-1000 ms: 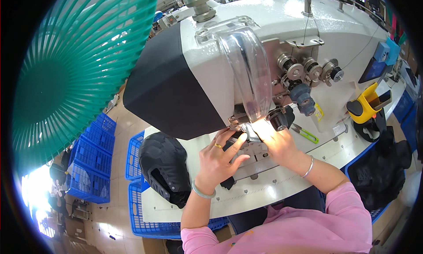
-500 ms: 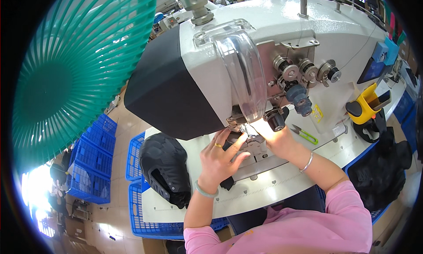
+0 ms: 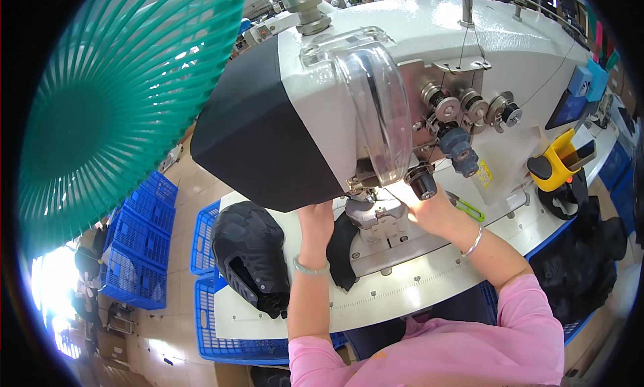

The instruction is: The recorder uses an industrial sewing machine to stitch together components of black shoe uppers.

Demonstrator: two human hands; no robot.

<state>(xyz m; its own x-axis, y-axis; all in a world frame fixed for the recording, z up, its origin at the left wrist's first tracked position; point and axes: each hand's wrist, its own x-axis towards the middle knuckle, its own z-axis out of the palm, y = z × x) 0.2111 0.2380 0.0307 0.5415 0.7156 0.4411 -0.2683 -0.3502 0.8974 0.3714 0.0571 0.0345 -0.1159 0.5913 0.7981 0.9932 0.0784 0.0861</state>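
A white sewing machine with a dark end cover and a clear guard fills the middle. My left hand reaches in behind the dark cover, which hides its fingers. Beside it a black fabric strip hangs over the machine bed and the table. My right hand lies right of the lit needle area. Its fingertips vanish behind the guard and a tension knob, in strong glare, so what they touch does not show. Green thread snips rest just beyond the right hand.
A pile of black sewn pieces lies left on the white table. A green fan stands close at upper left. Blue crates are on the floor. At right are a yellow holder and more black pieces.
My left hand has moved forward from beside the needle to behind the dark cover, uncovering the black strip. My right hand has shifted only slightly.
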